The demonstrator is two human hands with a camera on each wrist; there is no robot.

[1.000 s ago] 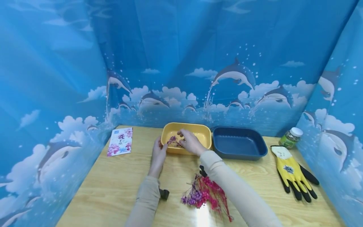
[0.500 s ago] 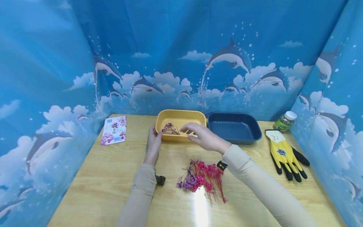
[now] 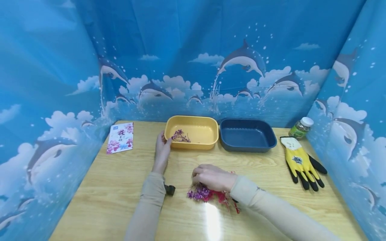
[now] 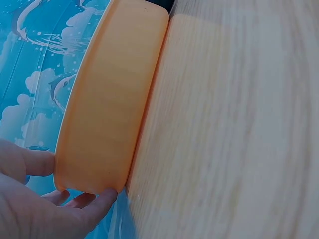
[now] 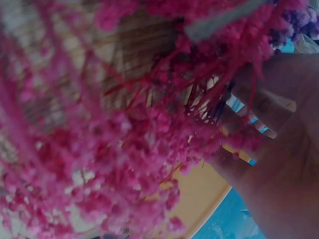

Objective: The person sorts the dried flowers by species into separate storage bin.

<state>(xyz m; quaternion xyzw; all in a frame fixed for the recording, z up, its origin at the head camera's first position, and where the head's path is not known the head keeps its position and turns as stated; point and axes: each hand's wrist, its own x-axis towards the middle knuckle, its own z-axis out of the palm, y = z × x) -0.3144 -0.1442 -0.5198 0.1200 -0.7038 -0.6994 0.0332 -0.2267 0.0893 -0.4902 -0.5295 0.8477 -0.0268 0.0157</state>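
Observation:
In the head view my left hand (image 3: 162, 152) holds the left end of a yellow plastic bin (image 3: 193, 146). The left wrist view shows its fingers (image 4: 40, 162) spread around that end, from the rim down to the base. Inside the bin lies a small sprig of dark purple dried flowers (image 3: 181, 136). My right hand (image 3: 213, 178) is down on a bunch of dried flowers in front of the bin, its fingers curled among the thin stems (image 5: 215, 105). Purple blossoms (image 3: 199, 193) and pink blossoms (image 5: 124, 164) spread around it; the hand hides part of the bunch.
A navy bin (image 3: 248, 147) stands right beside the yellow one. Farther right are a white-lidded jar (image 3: 301, 128) and a yellow-and-black work glove (image 3: 298, 160). A flower-print booklet (image 3: 120, 138) lies at the left. Blue dolphin curtains (image 3: 181, 67) surround the wooden table (image 3: 114, 194).
My right hand has left the yellow bin and come down onto the dried flowers, leaving the purple sprig behind in it. My left hand stays at the bin's left end. The head view has shifted.

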